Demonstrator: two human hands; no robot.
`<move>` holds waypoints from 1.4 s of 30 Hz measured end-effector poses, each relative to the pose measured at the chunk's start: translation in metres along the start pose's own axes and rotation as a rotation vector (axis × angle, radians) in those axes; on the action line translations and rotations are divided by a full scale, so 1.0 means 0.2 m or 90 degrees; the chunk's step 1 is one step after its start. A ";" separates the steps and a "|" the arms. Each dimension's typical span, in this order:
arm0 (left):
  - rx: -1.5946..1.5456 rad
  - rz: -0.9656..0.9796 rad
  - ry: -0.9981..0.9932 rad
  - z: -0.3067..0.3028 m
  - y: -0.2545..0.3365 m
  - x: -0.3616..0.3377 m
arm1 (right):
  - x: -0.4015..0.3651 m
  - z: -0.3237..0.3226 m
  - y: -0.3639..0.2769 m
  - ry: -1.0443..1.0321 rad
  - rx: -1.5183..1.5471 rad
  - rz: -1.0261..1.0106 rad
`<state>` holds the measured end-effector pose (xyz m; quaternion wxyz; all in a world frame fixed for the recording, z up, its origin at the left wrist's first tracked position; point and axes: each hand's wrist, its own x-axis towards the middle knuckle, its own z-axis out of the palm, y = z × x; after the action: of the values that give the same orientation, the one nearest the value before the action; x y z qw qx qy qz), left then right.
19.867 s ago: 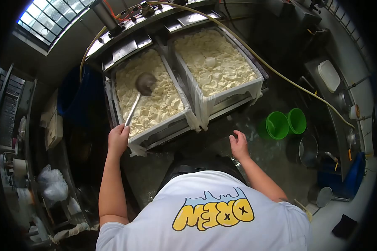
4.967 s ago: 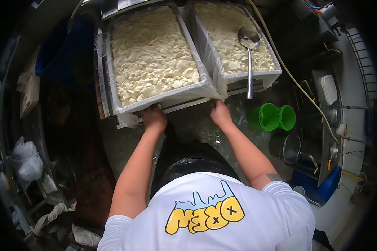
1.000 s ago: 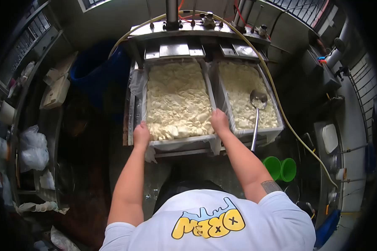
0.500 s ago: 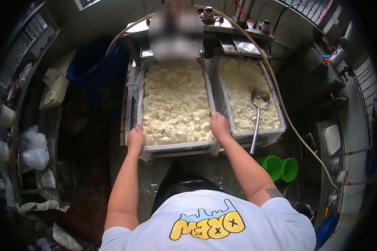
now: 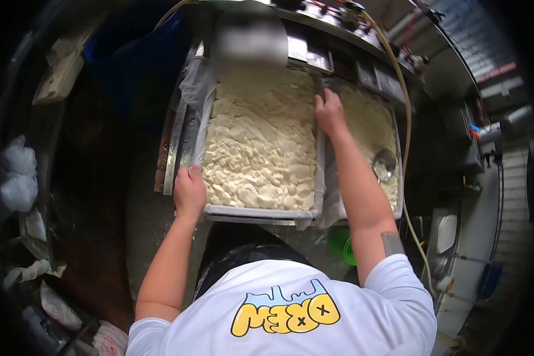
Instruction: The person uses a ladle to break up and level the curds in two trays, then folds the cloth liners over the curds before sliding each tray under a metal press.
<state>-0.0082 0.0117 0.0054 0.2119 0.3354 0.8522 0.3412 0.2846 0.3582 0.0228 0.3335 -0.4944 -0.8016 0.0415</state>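
A deep rectangular tray [image 5: 261,212], lined with thin white cloth [image 5: 197,83], is full of pale, lumpy curds [image 5: 261,154]. My left hand [image 5: 190,193] is closed at the tray's left edge near the front corner. Farther back, my right hand [image 5: 330,113] is closed on the cloth-lined right edge. Whether the fingers hold the rim or only the cloth is hard to see. Right of it stands a second tray [image 5: 400,196] of similar curds, with a metal ladle [image 5: 384,163] lying in it. My right forearm covers part of that tray and the ladle's handle.
Behind the trays runs a metal counter with valves [image 5: 350,18] and a pale hose [image 5: 406,118]. A large blue barrel [image 5: 133,53] stands at the back left. A green bucket [image 5: 345,246] sits below the right tray. Plastic bags [image 5: 19,172] rest on the left shelf.
My right hand has moved from the tray's front right corner back along its right edge. My left hand remains by the left edge. The camera view has shifted and tilted.
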 end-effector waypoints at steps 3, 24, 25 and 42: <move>-0.020 0.008 0.013 0.00 -0.02 0.02 | 0.44 0.27 0.17 -0.313 -0.208 0.005; -0.102 0.074 0.046 -0.03 -0.03 0.01 | 0.70 0.91 -0.18 -0.178 -0.304 -0.383; -0.098 0.075 0.047 -0.04 -0.03 0.01 | 0.68 0.86 -0.28 -0.173 -0.300 -0.383; 0.032 0.021 0.122 0.04 -0.01 0.00 | -0.74 -0.37 -0.17 -0.359 0.845 0.948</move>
<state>-0.0046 0.0138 -0.0005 0.1157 0.3202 0.8713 0.3535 0.3428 0.2001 0.0207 0.2292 -0.5540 -0.1576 0.7847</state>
